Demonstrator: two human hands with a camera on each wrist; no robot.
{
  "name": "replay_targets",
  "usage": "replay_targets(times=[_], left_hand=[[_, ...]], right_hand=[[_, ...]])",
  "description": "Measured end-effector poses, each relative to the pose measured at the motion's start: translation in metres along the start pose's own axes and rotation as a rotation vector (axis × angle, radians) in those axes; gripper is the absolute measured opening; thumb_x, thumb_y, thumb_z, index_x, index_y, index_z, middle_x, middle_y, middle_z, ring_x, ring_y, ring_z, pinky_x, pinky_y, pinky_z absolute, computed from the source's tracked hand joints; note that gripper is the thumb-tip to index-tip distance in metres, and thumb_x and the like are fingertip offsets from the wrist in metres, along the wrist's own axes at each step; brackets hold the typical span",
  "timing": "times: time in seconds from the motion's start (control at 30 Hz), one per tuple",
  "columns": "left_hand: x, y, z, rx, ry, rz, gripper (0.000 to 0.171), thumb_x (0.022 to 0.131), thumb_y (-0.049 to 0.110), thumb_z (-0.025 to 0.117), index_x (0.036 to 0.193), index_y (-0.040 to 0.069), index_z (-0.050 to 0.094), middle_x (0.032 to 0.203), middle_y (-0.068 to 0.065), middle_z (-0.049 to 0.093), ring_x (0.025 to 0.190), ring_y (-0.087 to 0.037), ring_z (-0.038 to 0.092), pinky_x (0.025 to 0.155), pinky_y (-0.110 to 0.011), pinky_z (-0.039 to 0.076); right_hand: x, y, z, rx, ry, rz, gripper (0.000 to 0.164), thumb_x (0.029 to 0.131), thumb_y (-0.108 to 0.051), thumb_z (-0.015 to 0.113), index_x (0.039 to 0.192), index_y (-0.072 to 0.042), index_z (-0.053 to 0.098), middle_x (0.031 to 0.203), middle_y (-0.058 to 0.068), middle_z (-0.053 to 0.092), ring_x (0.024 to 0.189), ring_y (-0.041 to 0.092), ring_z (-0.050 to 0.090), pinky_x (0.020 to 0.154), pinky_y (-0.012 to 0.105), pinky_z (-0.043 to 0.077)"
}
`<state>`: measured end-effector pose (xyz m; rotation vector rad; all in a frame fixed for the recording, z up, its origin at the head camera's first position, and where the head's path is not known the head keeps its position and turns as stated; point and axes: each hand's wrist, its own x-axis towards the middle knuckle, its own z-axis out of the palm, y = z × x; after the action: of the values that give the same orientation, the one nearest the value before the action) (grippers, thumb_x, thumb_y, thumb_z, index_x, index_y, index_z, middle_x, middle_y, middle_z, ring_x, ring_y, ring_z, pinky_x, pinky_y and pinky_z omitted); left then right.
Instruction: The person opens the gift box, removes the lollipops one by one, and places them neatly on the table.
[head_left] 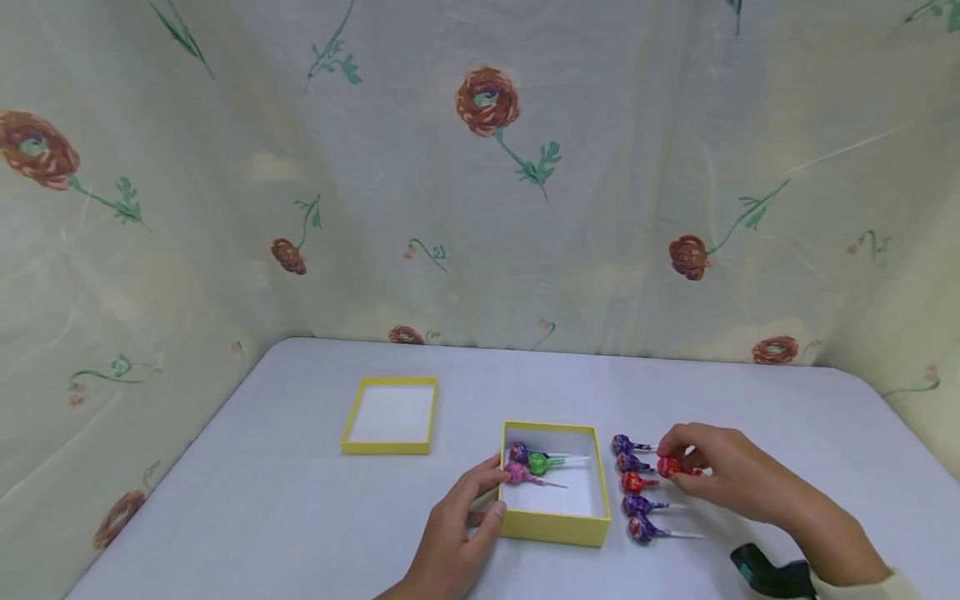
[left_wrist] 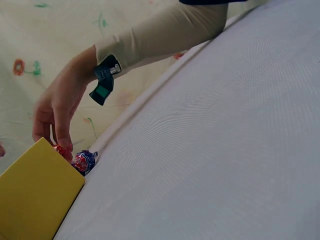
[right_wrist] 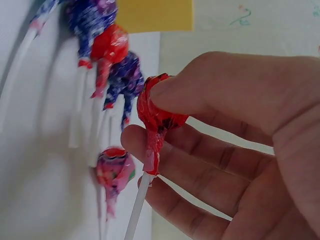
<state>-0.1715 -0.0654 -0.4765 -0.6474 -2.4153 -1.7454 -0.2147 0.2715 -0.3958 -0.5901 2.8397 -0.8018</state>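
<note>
Between thumb and fingers, my right hand (head_left: 723, 471) pinches a lollipop with a red wrapper (right_wrist: 159, 112); its white stick points down in the right wrist view. Just left of it lies a column of lollipops, purple-blue ones (head_left: 637, 504) and a red one (head_left: 635, 482). A pink lollipop (right_wrist: 115, 170) shows below them in the right wrist view. My left hand (head_left: 465, 521) holds the left wall of an uncovered yellow box (head_left: 555, 527), fingertips at the rim. Inside that box are a purple (head_left: 519, 452), a green (head_left: 538, 463) and a pink lollipop (head_left: 517, 473).
A yellow-rimmed lid (head_left: 386, 448), white inside, lies on the white table (head_left: 247, 492) behind and left of the box. Floral cloth (head_left: 585, 250) hangs around the table's back and sides. A dark strap device (head_left: 772, 573) is on the right wrist.
</note>
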Motion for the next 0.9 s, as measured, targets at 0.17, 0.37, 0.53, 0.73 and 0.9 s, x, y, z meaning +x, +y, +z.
replay_targets(times=[0.17, 0.37, 0.53, 0.73, 0.9], left_hand=[[0.0, 0.002, 0.001, -0.002, -0.008, -0.011, 0.03, 0.099, 0.017, 0.053, 0.129, 0.015, 0.054, 0.149, -0.001, 0.041, 0.127, -0.024, 0.05, 0.085, -0.023, 0.055], [0.0, 0.003, 0.0, -0.003, -0.008, -0.015, 0.03, 0.099, 0.016, 0.053, 0.129, 0.016, 0.054, 0.149, -0.001, 0.041, 0.128, -0.023, 0.05, 0.085, -0.023, 0.055], [0.0, 0.003, 0.0, -0.003, -0.005, -0.018, 0.03, 0.099, 0.016, 0.054, 0.129, 0.015, 0.054, 0.149, -0.001, 0.041, 0.127, -0.023, 0.05, 0.086, -0.023, 0.055], [0.0, 0.003, 0.0, -0.001, -0.007, -0.031, 0.03, 0.099, 0.016, 0.054, 0.128, 0.015, 0.054, 0.149, -0.002, 0.041, 0.128, -0.024, 0.05, 0.086, -0.023, 0.055], [0.0, 0.003, 0.001, 0.006, -0.004, -0.031, 0.029, 0.099, 0.017, 0.054, 0.128, 0.015, 0.055, 0.148, -0.002, 0.042, 0.127, -0.024, 0.05, 0.085, -0.022, 0.055]], right_hand=[[0.001, 0.008, 0.003, -0.003, -0.006, 0.061, 0.023, 0.081, -0.007, 0.075, 0.102, -0.009, 0.064, 0.091, -0.003, 0.064, 0.086, 0.017, 0.061, 0.074, 0.033, 0.059], [0.003, 0.013, 0.004, -0.033, -0.011, 0.077, 0.023, 0.08, -0.008, 0.076, 0.1, -0.009, 0.064, 0.089, -0.003, 0.063, 0.085, 0.018, 0.06, 0.074, 0.035, 0.059], [0.004, 0.017, 0.005, -0.045, -0.021, 0.077, 0.023, 0.08, -0.009, 0.076, 0.1, -0.009, 0.064, 0.088, -0.003, 0.062, 0.082, 0.016, 0.057, 0.071, 0.031, 0.058], [0.003, 0.021, 0.005, -0.043, -0.024, 0.079, 0.022, 0.08, -0.009, 0.076, 0.099, -0.01, 0.064, 0.087, -0.003, 0.061, 0.08, 0.016, 0.055, 0.068, 0.026, 0.055], [0.002, 0.023, 0.005, -0.048, -0.021, 0.076, 0.022, 0.08, -0.01, 0.077, 0.099, -0.011, 0.065, 0.085, -0.003, 0.059, 0.079, 0.016, 0.053, 0.066, 0.026, 0.054]])
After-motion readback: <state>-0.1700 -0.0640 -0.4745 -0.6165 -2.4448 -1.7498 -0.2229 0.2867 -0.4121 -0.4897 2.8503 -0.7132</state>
